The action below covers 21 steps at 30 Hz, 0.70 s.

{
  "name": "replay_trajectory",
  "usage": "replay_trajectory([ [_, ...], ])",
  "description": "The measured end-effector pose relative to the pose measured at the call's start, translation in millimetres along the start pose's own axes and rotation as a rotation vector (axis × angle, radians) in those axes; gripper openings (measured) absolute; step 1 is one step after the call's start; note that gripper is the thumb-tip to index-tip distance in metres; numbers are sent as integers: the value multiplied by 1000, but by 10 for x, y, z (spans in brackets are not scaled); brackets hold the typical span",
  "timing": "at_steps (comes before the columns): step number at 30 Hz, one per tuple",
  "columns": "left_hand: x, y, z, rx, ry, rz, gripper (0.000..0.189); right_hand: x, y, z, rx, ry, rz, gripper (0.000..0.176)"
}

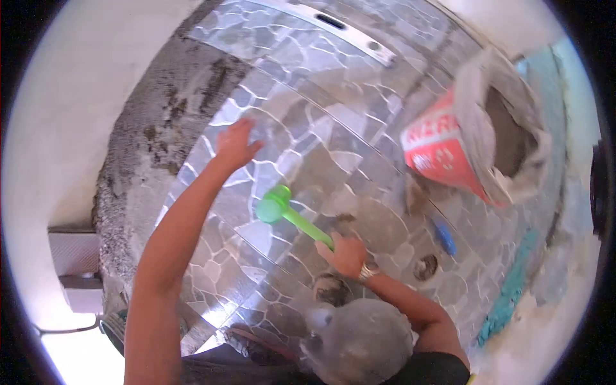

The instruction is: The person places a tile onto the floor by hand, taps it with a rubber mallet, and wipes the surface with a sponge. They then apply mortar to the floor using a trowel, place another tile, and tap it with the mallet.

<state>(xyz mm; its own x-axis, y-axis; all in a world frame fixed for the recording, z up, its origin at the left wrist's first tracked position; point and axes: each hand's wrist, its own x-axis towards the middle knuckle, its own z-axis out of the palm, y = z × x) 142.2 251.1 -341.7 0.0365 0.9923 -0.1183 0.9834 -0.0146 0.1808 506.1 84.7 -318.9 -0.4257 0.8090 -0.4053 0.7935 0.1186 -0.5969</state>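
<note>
A bright green mallet [308, 226] crosses the middle of the view, its head to the left over a stone-patterned floor tile [224, 186]. Wrapped round the end of its handle is my right hand [346, 255], with a watch [368, 271] on the wrist. My left hand [237, 146] reaches forward, thumb apart from the fingers, holding nothing. It is over the same tile, near the edge of the rough grey mortar bed [154, 122]. Close below my right hand is my knee [359, 343] in worn, dusty grey cloth.
At the right stands an open red and white sack [443, 144] of grey powder. A long spirit level [333, 25] lies on the tiles at the top. A blue-handled tool [443, 236] and teal cloth [510, 295] lie at the right. Boxes [74, 260] are by the left wall.
</note>
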Motion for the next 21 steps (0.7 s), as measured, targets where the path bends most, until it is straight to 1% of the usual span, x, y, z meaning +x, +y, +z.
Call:
replay_trajectory([
  [2, 459, 201, -227, 55, -123, -78, 74, 38, 20, 15, 10, -30, -18, 52],
  [4, 810, 333, -387, 78, -254, -178, 81, 61, 16, -12, 13, -78, -16, 50],
  [6, 1006, 314, -377, 157, -240, -182, 93, 59, -3, -64, 13, -108, 4, 47],
  [7, 1086, 297, -381, 194, -234, -179, 100, 68, -4, -78, 8, -128, 6, 48],
  [10, 1280, 207, -482, 185, -353, -182, 118, 89, -7, -116, 7, -170, 13, 51],
  [11, 1341, 202, -498, 188, -374, -194, 128, 91, -12, -130, 21, -172, 15, 51],
  [17, 1490, 218, -568, 177, -430, -183, 134, 98, 25, -77, 27, -155, 26, 50],
  [20, 1469, 216, -614, 184, -439, -180, 135, 82, -11, -116, 24, -163, 48, 48],
  [21, 1462, 198, -620, 197, -424, -168, 132, 98, -41, -138, 23, -161, 51, 47],
])
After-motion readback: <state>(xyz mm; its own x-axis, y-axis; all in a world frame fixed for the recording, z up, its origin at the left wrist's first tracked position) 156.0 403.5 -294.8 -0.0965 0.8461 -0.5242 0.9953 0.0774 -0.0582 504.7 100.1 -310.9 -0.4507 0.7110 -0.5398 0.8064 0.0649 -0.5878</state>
